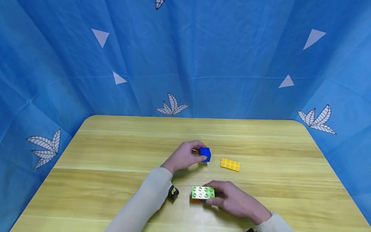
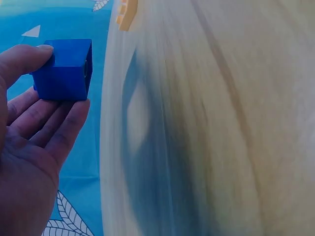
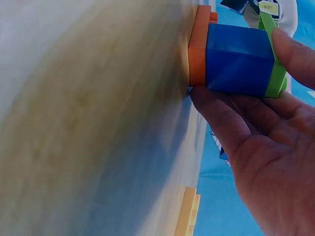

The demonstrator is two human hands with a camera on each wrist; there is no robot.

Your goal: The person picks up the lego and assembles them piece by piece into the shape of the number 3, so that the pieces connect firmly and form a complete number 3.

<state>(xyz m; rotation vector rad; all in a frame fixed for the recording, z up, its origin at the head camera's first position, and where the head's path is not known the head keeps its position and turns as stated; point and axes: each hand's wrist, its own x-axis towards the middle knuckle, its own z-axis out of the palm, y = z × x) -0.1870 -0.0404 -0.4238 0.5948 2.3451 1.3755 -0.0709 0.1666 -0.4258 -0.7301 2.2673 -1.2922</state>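
Note:
In the head view my left hand (image 1: 185, 156) pinches a blue toy block (image 1: 205, 154) between thumb and fingers. The left wrist view shows the thumb on one face of this block (image 2: 64, 73) and fingertips along the opposite side. Nearer to me, my right hand (image 1: 232, 198) grips a stack of building bricks from its right side. On top of the stack is a flat green brick (image 1: 203, 192) with studs. Below it, in the right wrist view, come a blue block (image 3: 238, 59) and a flat orange brick (image 3: 199, 46) at the table surface.
A flat yellow brick (image 1: 230, 164) with studs lies right of the left hand, beyond the right hand. The wooden table (image 1: 116, 154) has rounded far corners. Blue curtain (image 1: 226, 58) with white leaf and triangle prints hangs behind and at both sides.

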